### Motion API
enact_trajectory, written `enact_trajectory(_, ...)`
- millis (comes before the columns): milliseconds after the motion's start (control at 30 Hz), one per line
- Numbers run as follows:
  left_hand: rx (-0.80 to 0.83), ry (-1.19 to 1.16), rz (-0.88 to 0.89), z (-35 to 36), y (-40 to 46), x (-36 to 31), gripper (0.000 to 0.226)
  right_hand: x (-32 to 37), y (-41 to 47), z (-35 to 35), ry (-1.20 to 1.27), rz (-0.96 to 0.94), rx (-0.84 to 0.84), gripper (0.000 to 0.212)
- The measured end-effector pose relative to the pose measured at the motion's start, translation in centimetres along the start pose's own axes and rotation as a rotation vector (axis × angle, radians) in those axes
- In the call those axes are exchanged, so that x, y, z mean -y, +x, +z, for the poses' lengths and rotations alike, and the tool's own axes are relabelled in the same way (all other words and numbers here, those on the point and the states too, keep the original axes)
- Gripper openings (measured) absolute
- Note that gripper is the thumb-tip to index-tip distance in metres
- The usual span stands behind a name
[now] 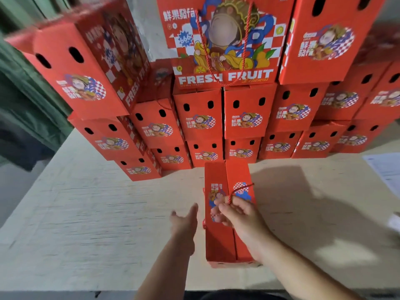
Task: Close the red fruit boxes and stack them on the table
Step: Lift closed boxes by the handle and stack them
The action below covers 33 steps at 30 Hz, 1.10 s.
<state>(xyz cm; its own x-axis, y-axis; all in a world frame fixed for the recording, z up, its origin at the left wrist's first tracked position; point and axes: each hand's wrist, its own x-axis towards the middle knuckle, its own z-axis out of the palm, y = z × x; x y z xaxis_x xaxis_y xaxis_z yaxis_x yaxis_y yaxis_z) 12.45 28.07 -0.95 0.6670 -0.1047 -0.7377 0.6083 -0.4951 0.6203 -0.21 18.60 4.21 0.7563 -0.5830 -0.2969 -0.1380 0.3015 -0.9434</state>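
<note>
My right hand (pixel 234 213) pinches the red rope handle (pixel 240 189) of a red fruit box (pixel 225 241) between curled fingers. This box is closed and stands near the front edge of the pale wooden surface (pixel 97 213), just in front of me. The rope rises in a loop from my fingers over the top of the box. My left hand (pixel 184 221) is beside the left side of the box, with the fingers straight and apart, holding nothing; I cannot tell if it touches the box.

Behind, at the far part of the surface, a stack of red fruit boxes (pixel 201 122) stands in several layers. On top of it one large box (pixel 223 40) shows the words "FRESH FRUIT". At the right edge lies a white paper sheet (pixel 385 169).
</note>
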Motion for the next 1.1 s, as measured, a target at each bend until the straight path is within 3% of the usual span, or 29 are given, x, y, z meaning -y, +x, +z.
enact_trajectory(33, 0.178, 0.002, -0.199, 0.0, -0.2, 1.2, 0.086, -0.6, -0.4, 0.3, -0.038, 0.024, 0.003, 0.015)
enact_trajectory(67, 0.365, -0.049, -0.278, 0.1, -0.6, 2.2, 0.087, -1.0, -0.7, 0.4, -0.077, 0.028, 0.012, 0.016)
enact_trajectory(100, 0.456, -0.121, -0.232, 0.3, -0.7, 2.8, 0.077, -1.2, -0.8, 0.4, -0.108, 0.029, 0.016, 0.016)
enact_trajectory(133, 0.461, -0.199, -0.118, 0.4, -0.9, 2.6, 0.060, -1.2, -0.7, 0.4, -0.124, 0.028, 0.014, 0.017)
enact_trajectory(200, 0.289, -0.277, 0.136, 0.9, -0.8, 0.6, 0.032, -1.1, -0.2, 0.5, -0.163, 0.038, -0.019, 0.021)
enact_trajectory(233, 0.225, -0.336, 0.245, 0.9, -0.9, -1.0, 0.029, -1.1, 0.1, 0.5, -0.190, 0.045, -0.026, 0.026)
enact_trajectory(300, 0.267, -0.405, 0.469, 0.2, -2.7, -4.7, 0.034, -1.0, 0.5, 1.0, -0.192, 0.055, 0.063, 0.038)
enact_trajectory(400, 0.400, -0.090, 0.902, -0.5, -6.9, -8.5, 0.019, -0.3, 0.8, 2.3, -0.469, -0.003, 0.190, 0.045)
enact_trajectory(433, 0.432, 0.029, 0.980, -0.6, -8.2, -9.2, 0.020, 0.7, 1.0, 2.5, -0.485, -0.017, 0.198, 0.048)
enact_trajectory(500, 0.427, 0.198, 1.046, -1.1, -10.1, -10.2, 0.038, 3.6, 2.1, 2.0, -0.235, -0.014, 0.197, 0.043)
enact_trajectory(633, 0.223, 0.173, 1.132, -4.3, -9.5, -10.7, 0.045, 11.9, 3.6, -1.5, 0.076, -0.068, 0.139, 0.030)
enact_trajectory(700, 0.023, -0.005, 1.089, -5.5, -7.9, -9.9, 0.028, 13.7, 3.2, -2.1, 0.309, -0.069, 0.029, 0.033)
enact_trajectory(767, -0.048, -0.130, 0.891, -5.7, -6.0, -7.8, 0.017, 13.4, 2.6, -1.5, 0.362, -0.023, -0.005, 0.033)
enact_trajectory(867, 0.146, -0.015, 0.595, -4.5, -3.8, -2.5, 0.022, 14.1, 1.9, 0.4, 0.032, 0.075, 0.041, 0.039)
enact_trajectory(1000, 0.252, 0.068, 0.439, -3.1, -2.5, 0.9, 0.059, 16.1, 1.8, 1.5, -0.066, -0.113, 0.035, 0.041)
enact_trajectory(1100, 0.457, 0.070, 0.191, -3.7, -2.4, 1.1, 0.058, 15.4, 1.2, 2.8, -0.140, -0.064, -0.054, 0.044)
